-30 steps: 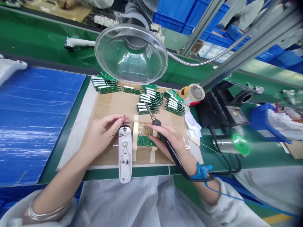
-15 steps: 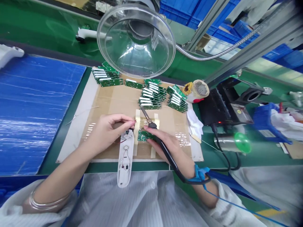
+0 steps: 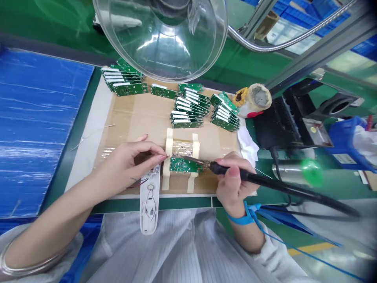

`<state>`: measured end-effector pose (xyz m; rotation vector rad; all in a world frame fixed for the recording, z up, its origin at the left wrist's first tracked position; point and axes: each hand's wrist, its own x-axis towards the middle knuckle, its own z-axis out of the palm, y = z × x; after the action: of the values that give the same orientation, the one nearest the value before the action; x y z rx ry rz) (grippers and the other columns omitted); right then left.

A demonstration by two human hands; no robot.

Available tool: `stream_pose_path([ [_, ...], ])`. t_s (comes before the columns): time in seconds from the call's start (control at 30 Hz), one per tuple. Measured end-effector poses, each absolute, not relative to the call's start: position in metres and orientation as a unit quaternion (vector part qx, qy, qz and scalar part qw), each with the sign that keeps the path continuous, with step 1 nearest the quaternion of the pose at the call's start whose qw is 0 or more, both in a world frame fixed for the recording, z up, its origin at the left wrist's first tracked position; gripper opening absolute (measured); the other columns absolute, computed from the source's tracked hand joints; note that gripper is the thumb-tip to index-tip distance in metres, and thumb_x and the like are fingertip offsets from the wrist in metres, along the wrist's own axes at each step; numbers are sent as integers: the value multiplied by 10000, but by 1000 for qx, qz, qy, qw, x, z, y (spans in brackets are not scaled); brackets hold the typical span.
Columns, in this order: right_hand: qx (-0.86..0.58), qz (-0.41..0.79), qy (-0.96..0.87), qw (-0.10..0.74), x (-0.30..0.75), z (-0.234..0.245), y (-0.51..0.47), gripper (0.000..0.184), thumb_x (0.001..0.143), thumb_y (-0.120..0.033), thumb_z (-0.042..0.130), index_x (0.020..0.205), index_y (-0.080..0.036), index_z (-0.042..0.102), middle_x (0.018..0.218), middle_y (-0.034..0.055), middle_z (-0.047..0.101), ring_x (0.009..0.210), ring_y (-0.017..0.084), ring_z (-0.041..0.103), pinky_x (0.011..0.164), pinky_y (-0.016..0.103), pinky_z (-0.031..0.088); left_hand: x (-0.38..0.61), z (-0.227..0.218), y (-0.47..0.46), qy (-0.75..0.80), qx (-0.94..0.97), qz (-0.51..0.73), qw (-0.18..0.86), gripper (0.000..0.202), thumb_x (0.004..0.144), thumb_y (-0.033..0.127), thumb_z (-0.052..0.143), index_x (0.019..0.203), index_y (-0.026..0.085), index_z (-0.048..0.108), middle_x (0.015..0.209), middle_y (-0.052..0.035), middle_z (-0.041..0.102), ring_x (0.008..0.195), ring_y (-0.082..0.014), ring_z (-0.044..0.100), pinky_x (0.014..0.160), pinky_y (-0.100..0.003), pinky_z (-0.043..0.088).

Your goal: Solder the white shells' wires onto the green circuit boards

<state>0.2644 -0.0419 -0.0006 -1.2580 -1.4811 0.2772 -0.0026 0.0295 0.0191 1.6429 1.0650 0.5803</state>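
My right hand grips the black handle of a soldering iron, whose metal tip points left, over the upper left part of a green circuit board. The board lies between two strips of masking tape on the brown work surface. At the board's left side, my left hand pinches a thin wire, its end close to the iron's tip; whether they touch I cannot tell. Below that hand lies a long white plastic housing with small wires inside, its upper end partly covered by the fingers.
Green circuit boards stand in rows behind. A clear round lamp shade hangs above them. To the right are a black soldering station, a white cloth and a solder spool. A blue sheet lies left.
The soldering iron has swung from pointing away from me to lying almost level, tip leftward over the board. My right hand has moved right, off the board. My left hand keeps its pinch.
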Motion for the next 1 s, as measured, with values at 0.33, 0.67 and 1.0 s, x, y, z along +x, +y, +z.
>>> stream_pose_path([
  [0.33, -496, 146, -670, 533, 265, -7, -44, 219, 1123, -406, 598, 1043, -328, 787, 740, -14, 756, 589, 177, 646, 565, 375, 564, -1, 16, 27, 454, 688, 254, 507, 232, 997, 446, 670, 850, 275, 723, 563, 115, 498, 591, -132, 574, 1454, -549, 196],
  [0.67, -469, 142, -678, 548, 264, -7, -41, 192, 1124, -359, 627, 1058, -287, 793, 760, -23, 776, 601, 157, 665, 557, 345, 544, -5, 8, 25, 438, 703, 265, 495, 181, 1050, 369, 656, 918, 256, 706, 657, 118, 520, 671, -99, 556, 1428, -481, 233],
  [1.0, -513, 174, -725, 425, 274, 7, -49, 336, 1116, -262, 681, 1446, -320, 663, 1227, 23, 868, 1124, 227, 858, 991, 401, 734, -7, 10, 20, 460, 667, 270, 521, 241, 1099, 490, 671, 1189, 284, 760, 1002, 8, 763, 817, -131, 701, 694, -235, 540],
])
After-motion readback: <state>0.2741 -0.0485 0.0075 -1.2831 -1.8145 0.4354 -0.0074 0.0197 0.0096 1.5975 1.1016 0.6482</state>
